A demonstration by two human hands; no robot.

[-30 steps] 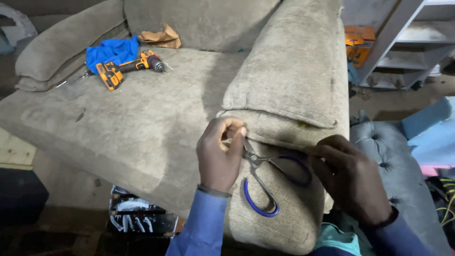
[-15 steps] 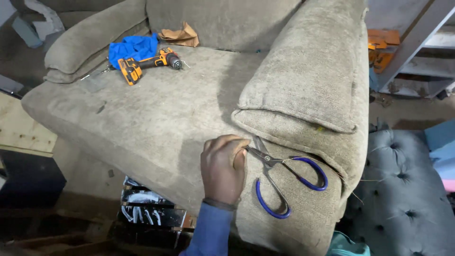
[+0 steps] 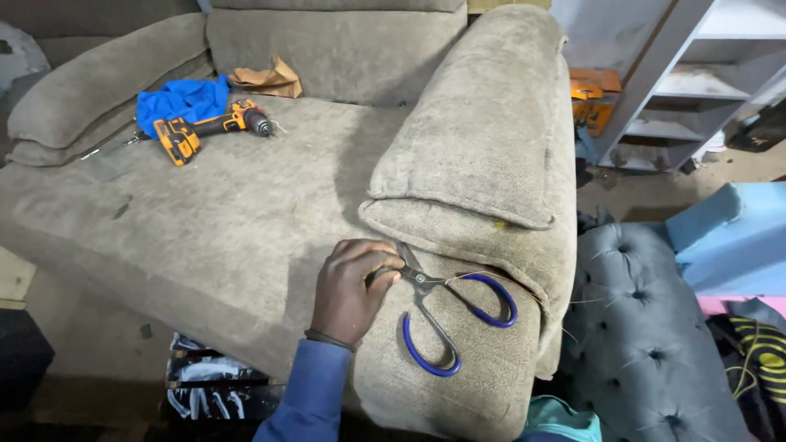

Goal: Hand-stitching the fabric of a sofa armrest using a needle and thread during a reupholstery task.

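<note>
Beige sofa arm (image 3: 483, 164), left hand (image 3: 352, 290) fingers (image 3: 381, 266) curled, pinching blades of blue-handled scissors (image 3: 446, 315) (lying flat)

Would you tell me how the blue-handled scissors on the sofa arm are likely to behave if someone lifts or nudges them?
The scissors look like stiff metal, so they would probably lift rigid. Lying flat on nubby upholstery, they seem unlikely to slide or roll. The loops stand spread, so the pivot may swing loosely.

the left hand (image 3: 354, 288) hides the tips of the scissors (image 3: 446, 315); the right hand is out of frame.
</note>
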